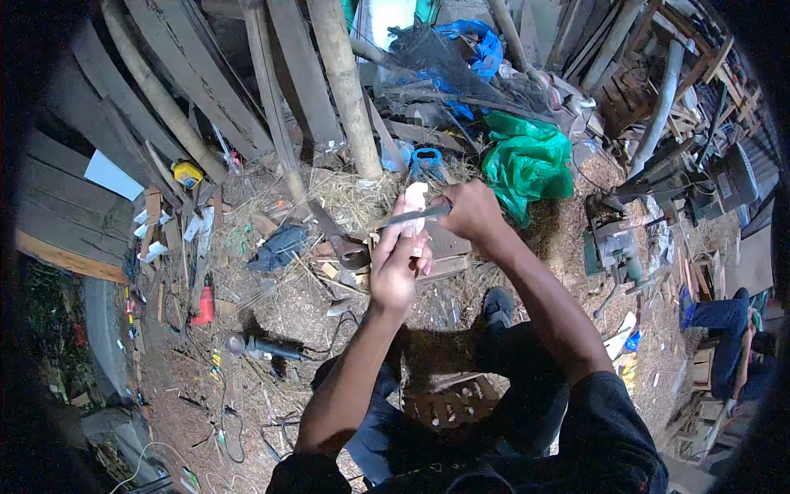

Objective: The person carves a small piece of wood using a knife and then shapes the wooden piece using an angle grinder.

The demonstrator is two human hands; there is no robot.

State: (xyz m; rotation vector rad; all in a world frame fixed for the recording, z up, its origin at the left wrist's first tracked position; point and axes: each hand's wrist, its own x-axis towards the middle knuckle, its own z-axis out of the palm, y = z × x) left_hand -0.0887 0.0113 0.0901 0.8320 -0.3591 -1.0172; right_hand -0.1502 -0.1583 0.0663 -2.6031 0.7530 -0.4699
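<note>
Mid-frame, I see the left hand (397, 267) gripping a pale piece (416, 196), the right hand (472, 211) clenching a knife (413, 216); apparently carving, the next stroke calls for steady, shallow pressure.

Floor (267, 387): I see shavings (564, 243) and straw (354, 198) scattered about.
Planks (197, 74): I find them leaning near a wooden pole (344, 86).
Light: brighter mid-floor, dimmer leftward.

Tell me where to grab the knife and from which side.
Take the knife by its handle end, probably best from the person's right: its blade points left across the pale piece, and the right hand wraps that end, hiding the handle.
</note>
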